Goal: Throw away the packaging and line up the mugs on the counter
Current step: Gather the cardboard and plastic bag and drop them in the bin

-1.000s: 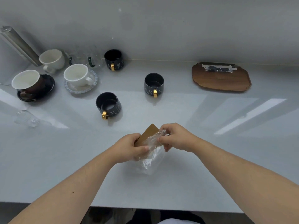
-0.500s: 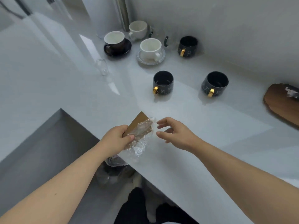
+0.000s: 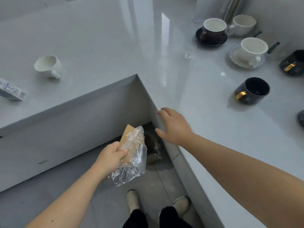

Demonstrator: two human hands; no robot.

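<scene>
Packaging point(image 3: 131, 153) now off-counter; bin point(image 3: 153, 145) beneath obscured.

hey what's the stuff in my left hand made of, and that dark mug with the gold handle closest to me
The packaging in the left hand looks like thin clear plastic film, crinkled and glinting, around a flat brown card, likely cardboard. The dark mug seems glazed ceramic with a faint marbled pattern; its handle has a shiny gold, metallic-looking finish.

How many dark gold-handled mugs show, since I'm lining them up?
2 for sure: one dark gold-handled mug right of centre, another at the right edge. A dark sliver below may be a third.
</scene>
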